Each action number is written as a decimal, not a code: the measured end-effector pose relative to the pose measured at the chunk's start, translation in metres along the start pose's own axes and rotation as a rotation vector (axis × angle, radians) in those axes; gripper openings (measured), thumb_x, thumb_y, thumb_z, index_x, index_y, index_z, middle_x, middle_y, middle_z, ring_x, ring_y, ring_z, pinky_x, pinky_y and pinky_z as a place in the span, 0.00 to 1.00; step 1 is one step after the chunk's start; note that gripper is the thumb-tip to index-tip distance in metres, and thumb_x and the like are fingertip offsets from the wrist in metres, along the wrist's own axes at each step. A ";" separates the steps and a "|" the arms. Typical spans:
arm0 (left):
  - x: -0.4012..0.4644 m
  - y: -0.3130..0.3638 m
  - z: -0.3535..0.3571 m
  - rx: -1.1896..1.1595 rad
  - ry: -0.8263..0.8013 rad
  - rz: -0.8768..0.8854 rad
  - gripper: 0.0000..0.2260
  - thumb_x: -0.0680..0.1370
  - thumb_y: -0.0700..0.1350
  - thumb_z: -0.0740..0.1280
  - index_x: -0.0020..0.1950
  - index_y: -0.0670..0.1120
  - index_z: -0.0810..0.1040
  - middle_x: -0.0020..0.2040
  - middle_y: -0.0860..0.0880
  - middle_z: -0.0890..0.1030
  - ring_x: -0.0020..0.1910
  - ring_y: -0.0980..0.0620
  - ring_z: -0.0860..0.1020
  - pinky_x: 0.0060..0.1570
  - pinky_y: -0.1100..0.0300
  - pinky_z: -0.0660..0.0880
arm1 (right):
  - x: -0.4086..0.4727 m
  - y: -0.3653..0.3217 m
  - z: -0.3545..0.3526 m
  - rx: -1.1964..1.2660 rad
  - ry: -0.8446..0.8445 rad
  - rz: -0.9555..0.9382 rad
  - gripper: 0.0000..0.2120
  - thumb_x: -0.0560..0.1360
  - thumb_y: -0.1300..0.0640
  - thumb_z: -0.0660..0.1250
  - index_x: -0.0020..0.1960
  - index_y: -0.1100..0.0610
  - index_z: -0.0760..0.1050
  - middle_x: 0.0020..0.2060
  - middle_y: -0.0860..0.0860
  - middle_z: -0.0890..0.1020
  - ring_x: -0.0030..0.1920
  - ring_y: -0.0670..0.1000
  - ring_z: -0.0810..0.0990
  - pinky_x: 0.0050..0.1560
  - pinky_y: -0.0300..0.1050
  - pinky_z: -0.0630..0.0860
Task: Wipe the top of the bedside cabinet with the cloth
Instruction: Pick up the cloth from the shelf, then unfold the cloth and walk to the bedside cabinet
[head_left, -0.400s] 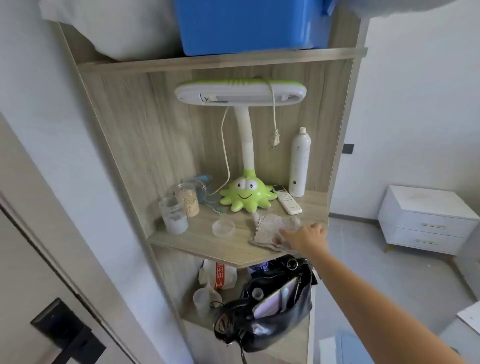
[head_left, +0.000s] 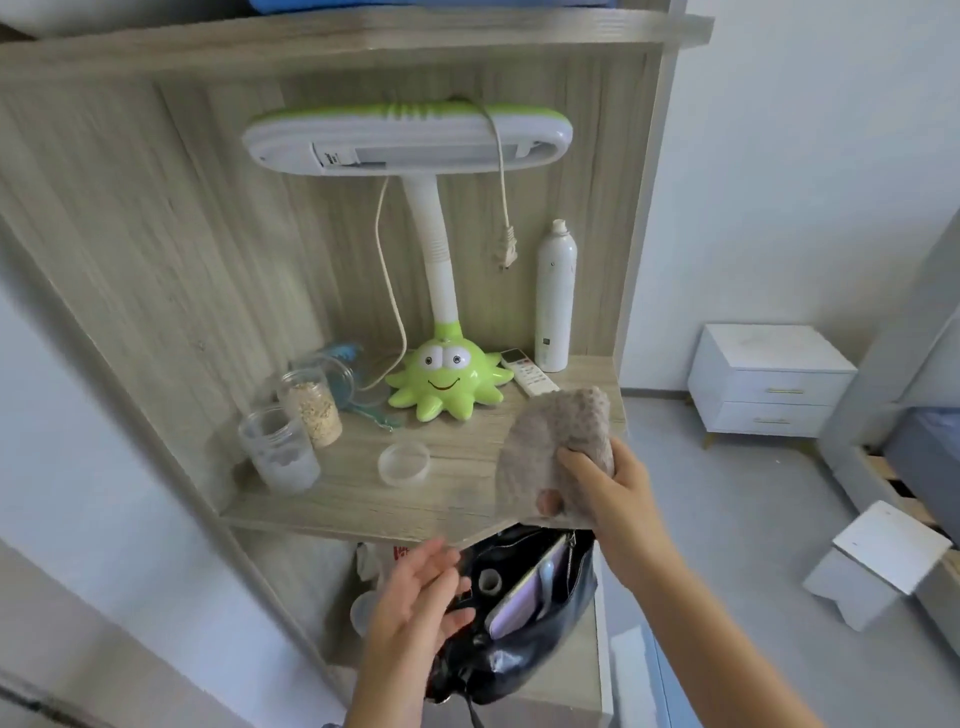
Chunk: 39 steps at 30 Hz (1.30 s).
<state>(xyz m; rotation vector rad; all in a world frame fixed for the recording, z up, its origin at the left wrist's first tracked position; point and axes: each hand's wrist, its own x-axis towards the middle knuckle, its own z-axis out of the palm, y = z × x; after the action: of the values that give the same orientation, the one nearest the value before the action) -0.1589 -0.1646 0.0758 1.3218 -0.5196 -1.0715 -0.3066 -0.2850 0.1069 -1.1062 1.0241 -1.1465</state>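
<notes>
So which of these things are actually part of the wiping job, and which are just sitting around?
For the job:
- beige knitted cloth, in right hand
- white bedside cabinet

Lying about:
- green octopus lamp
- white spray can
- black leather handbag

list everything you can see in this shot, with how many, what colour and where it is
cloth: 1, beige, lifted over the shelf's right front, in the right hand
lamp: 1, green octopus base, white neck, middle of the wooden shelf
spray can: 1, white, back right
remote: 1, white, beside the can
clear jars: 2 upright, left side; one holds oat-like flakes
tipped clear container: 1, blue parts, behind the jars
round lid: 1, clear, front centre
handbag: 1, black, open, lower shelf
bedside cabinet: 1, white, two drawers, right by the wall
stool: 1, white, floor at right
left hand: open, empty, over the bag
right hand: gripping the cloth
</notes>
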 end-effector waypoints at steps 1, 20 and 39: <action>-0.002 0.007 0.017 -0.012 -0.087 -0.038 0.13 0.73 0.42 0.69 0.58 0.48 0.77 0.54 0.47 0.81 0.51 0.49 0.80 0.48 0.51 0.77 | -0.016 -0.005 -0.008 0.065 -0.015 0.016 0.06 0.74 0.62 0.66 0.49 0.53 0.78 0.44 0.52 0.85 0.47 0.54 0.84 0.48 0.54 0.81; -0.047 -0.093 0.218 0.339 -0.644 -0.285 0.07 0.72 0.40 0.72 0.49 0.45 0.80 0.45 0.46 0.87 0.46 0.47 0.85 0.48 0.47 0.80 | -0.144 0.024 -0.233 0.289 0.447 0.315 0.11 0.77 0.60 0.63 0.55 0.64 0.79 0.49 0.61 0.85 0.48 0.59 0.85 0.41 0.50 0.82; -0.197 -0.208 0.541 0.362 -0.780 -0.410 0.08 0.74 0.42 0.69 0.52 0.44 0.78 0.39 0.50 0.86 0.33 0.53 0.84 0.21 0.63 0.73 | -0.184 -0.035 -0.590 0.222 0.652 0.301 0.10 0.75 0.61 0.65 0.53 0.65 0.78 0.48 0.61 0.85 0.45 0.56 0.84 0.50 0.55 0.80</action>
<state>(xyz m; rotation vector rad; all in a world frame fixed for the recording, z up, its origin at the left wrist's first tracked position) -0.7642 -0.2531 0.0552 1.3169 -1.0871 -1.9210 -0.9142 -0.1771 0.0519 -0.3744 1.4591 -1.3624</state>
